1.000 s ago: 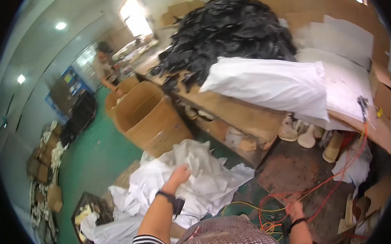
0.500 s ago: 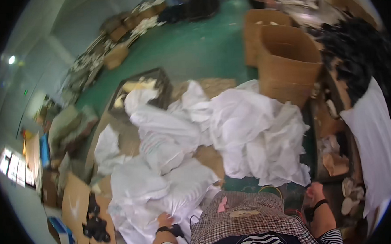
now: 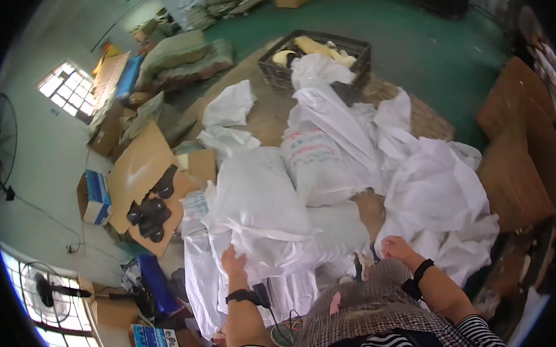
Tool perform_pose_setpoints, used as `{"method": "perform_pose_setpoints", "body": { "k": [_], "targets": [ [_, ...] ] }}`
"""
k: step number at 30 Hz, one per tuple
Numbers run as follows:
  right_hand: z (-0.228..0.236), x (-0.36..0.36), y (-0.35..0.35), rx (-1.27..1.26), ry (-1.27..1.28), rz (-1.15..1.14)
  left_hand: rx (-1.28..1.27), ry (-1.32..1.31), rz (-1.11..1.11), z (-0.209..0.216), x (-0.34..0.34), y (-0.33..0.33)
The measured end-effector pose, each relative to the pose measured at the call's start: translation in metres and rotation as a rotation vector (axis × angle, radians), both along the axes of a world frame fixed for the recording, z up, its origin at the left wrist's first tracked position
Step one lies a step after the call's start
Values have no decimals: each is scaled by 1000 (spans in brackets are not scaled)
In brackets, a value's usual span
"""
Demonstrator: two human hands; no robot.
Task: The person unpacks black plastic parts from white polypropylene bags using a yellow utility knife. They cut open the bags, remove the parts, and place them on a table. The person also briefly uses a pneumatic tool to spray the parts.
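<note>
A full white woven sack point(image 3: 256, 184) lies in front of me, on top of other white sacks. My left hand point(image 3: 234, 264) is at its near left edge, finger and thumb apart, touching or just over the fabric. My right hand point(image 3: 396, 248) hangs over the gap between this pile and a heap of loose white sacks point(image 3: 436, 190). Its fingers are loosely curled, and nothing shows in them. Beyond the near sack lies another filled sack with faded red and blue print point(image 3: 311, 153).
A black plastic crate point(image 3: 276, 73) with pale pieces stands at the far side. Flattened cardboard point(image 3: 136, 159) with black items point(image 3: 149, 218) lies left. Brown cardboard boxes point(image 3: 516, 155) stand right. A fan point(image 3: 45, 292) is at lower left, and a checked apron point(image 3: 360, 307) covers my front.
My view has swung left, so the sacks sit further right in the picture. My right hand has come from beside my body to the front; my left hand reaches further forward.
</note>
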State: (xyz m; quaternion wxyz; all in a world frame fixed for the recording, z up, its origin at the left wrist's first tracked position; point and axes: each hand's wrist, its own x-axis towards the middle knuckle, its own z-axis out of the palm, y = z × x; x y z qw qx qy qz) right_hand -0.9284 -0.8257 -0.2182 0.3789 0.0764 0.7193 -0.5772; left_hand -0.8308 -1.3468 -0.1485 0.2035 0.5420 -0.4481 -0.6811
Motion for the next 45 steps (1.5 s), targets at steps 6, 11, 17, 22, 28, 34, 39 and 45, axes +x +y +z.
{"method": "perform_pose_setpoints", "body": {
  "k": [6, 11, 17, 22, 28, 34, 39, 45],
  "targets": [
    [-54, -59, -96, 29, -6, 466, -328, -218, 25, 52, -85, -64],
    [-78, -82, -191, 124, 410, 595, -309, -657, -186, 12, -116, -95],
    [-110, -69, -269, 72, 252, 786, -656, -721, -596, -75, -56, -103],
    [-96, -74, -252, 216, 114, 904, -498, -428, -425, -4, -86, -1],
    [-3, -108, -168, 31, 10, 423, -303, -98, -340, 56, 18, 68],
    [175, -31, -154, -270, 285, 369, -317, 248, -250, 144, 116, 70],
    [286, 44, -197, -724, 279, 239, 383, 959, -404, 59, 210, 47],
    [367, 81, -189, -819, 696, 302, 473, 280, -567, 23, 165, 167]
  ]
}}
